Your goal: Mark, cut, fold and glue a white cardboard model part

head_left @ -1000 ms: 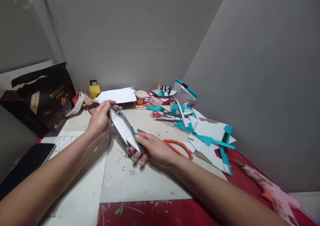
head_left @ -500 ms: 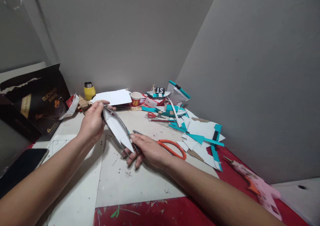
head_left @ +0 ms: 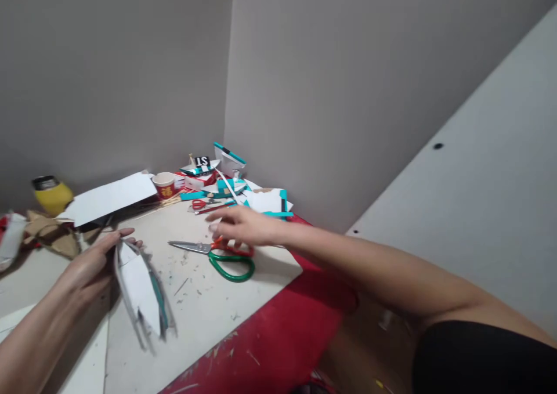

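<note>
My left hand is closed on the upper end of a white, boat-shaped cardboard piece with a teal edge; the piece hangs just above the white work board and is blurred. Farther right, my right hand is stretched out, fingers extended to the left, and hovers just over the handles of large scissors. The scissors lie flat on the board with blades pointing left, and the handles look orange and green. The right hand holds nothing.
At the back lie a white sheet, a yellow flask, a paper cup, small red scissors and a heap of teal and white cardboard scraps. Red table cover borders the board. Grey walls close the corner.
The view has swung right. My right hand has let go of the cardboard piece and moved right over the large scissors. My left hand still holds the piece.
</note>
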### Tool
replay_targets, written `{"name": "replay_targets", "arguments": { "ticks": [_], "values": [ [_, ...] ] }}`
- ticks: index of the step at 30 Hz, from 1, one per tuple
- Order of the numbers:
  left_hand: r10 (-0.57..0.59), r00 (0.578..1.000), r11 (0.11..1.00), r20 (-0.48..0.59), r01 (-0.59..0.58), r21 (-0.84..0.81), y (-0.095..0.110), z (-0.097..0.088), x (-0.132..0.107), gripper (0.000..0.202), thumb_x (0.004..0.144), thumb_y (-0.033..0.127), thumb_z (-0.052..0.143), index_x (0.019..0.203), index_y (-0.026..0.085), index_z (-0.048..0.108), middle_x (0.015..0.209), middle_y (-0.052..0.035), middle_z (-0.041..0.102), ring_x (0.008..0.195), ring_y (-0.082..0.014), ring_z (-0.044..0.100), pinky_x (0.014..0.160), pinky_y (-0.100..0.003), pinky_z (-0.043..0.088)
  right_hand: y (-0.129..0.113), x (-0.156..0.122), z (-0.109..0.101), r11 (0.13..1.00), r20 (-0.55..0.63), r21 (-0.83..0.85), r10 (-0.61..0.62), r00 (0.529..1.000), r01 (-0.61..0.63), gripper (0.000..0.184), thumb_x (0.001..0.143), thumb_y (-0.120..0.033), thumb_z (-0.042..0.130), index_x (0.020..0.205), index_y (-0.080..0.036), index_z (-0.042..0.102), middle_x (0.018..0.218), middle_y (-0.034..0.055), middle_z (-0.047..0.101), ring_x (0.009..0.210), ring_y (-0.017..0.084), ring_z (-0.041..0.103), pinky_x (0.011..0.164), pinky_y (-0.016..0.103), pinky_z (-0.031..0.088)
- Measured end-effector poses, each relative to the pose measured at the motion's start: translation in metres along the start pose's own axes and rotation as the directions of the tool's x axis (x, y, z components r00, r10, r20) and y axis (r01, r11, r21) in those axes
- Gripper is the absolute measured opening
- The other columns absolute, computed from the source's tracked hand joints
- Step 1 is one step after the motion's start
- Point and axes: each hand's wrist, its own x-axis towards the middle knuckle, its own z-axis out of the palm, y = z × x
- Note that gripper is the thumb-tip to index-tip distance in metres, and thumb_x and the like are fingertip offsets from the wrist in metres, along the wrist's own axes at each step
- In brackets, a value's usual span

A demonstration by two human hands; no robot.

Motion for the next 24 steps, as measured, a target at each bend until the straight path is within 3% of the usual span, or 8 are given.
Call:
{"name": "replay_targets", "arguments": {
  "ticks": [2,4,8,12,16,20,22,24],
  "values": [
    [-0.037,0.998,0.998,0.043,0.035,0.058,-0.005,0.005,-0.002,0.026,0.096,0.016,0.042,0.095,0.023,0.067,0.067,-0.0026,0.074,0.06,-0.0192,0.07,0.053,-0.028,0.058,0.01,-0.022,-0.041,0.994,-0.177,-0.098,0.018,0.984,-0.036,0.031,0.092,-0.028,0.055,0.121,-0.016,0.06,0.097,0.0082,0.07,0.075,0.015,0.068,0.052,0.019,0.052],
    [-0.044,0.994,0.987,0.098,0.029,0.156,-0.011,0.007,-0.003,0.027,0.095,0.017,0.043,0.099,0.026,0.068,0.073,-0.0026,0.077,0.066,-0.0216,0.072,0.056,-0.031,0.06,0.025,-0.045,-0.074,0.972,-0.341,-0.198,0.052,0.939,-0.126,0.033,0.093,-0.026,0.051,0.123,-0.014,0.058,0.1,0.0092,0.069,0.079,0.015,0.067,0.058,0.021,0.052],
    [-0.064,0.99,0.965,0.126,0.029,0.262,-0.019,0.007,0.0,0.021,0.088,0.02,0.052,0.097,0.032,0.066,0.082,-0.0004,0.079,0.077,-0.0266,0.074,0.062,-0.038,0.061,0.068,-0.086,-0.109,0.851,-0.508,-0.387,0.124,0.852,-0.355,0.026,0.092,-0.026,0.052,0.112,-0.014,0.063,0.092,0.0084,0.071,0.081,0.018,0.066,0.068,0.026,0.05],
    [-0.02,0.995,0.964,0.098,-0.007,0.267,-0.026,0.004,0.008,0.016,0.087,0.024,0.052,0.092,0.031,0.065,0.082,-0.0015,0.079,0.079,-0.0272,0.074,0.063,-0.038,0.061,0.1,-0.112,-0.106,0.629,-0.598,-0.519,0.217,0.772,-0.579,0.02,0.086,-0.033,0.06,0.096,-0.016,0.067,0.092,0.0116,0.072,0.086,0.025,0.066,0.07,0.031,0.046],
    [-0.042,0.989,0.987,0.14,0.019,0.157,-0.027,0.004,0.005,0.013,0.085,0.019,0.055,0.092,0.026,0.063,0.079,-0.0041,0.078,0.07,-0.0268,0.073,0.056,-0.039,0.061,0.115,-0.135,-0.084,0.434,-0.687,-0.537,0.272,0.673,-0.723,0.039,0.087,-0.052,0.053,0.093,-0.014,0.063,0.091,0.0206,0.071,0.087,0.035,0.067,0.067,0.037,0.045],
    [-0.044,0.983,0.997,0.176,0.033,0.069,-0.025,0.006,-0.003,0.007,0.084,0.015,0.057,0.088,0.019,0.062,0.073,-0.0075,0.073,0.07,-0.0242,0.073,0.067,-0.038,0.061,0.143,-0.153,-0.073,0.418,-0.668,-0.496,0.376,0.642,-0.761,0.062,0.085,-0.057,0.05,0.129,-0.013,0.05,0.103,0.0262,0.071,0.089,0.044,0.068,0.064,0.045,0.047],
    [-0.042,0.981,0.998,0.192,0.033,0.047,-0.023,0.008,-0.005,0.006,0.085,0.017,0.057,0.089,0.017,0.062,0.075,-0.0105,0.072,0.07,-0.0253,0.073,0.065,-0.038,0.06,0.161,-0.154,-0.073,0.487,-0.677,-0.432,0.381,0.63,-0.759,0.066,0.089,-0.049,0.045,0.142,-0.011,0.038,0.118,0.0284,0.066,0.101,0.042,0.065,0.073,0.046,0.049],
    [-0.04,0.977,0.999,0.212,0.036,0.021,-0.023,0.009,-0.007,0.007,0.085,0.018,0.056,0.088,0.015,0.062,0.076,-0.0113,0.072,0.071,-0.025,0.072,0.067,-0.039,0.06,0.172,-0.153,-0.072,0.508,-0.677,-0.422,0.374,0.633,-0.751,0.068,0.091,-0.043,0.041,0.147,-0.007,0.031,0.118,0.0301,0.065,0.103,0.04,0.066,0.078,0.044,0.049]
  ]
}}
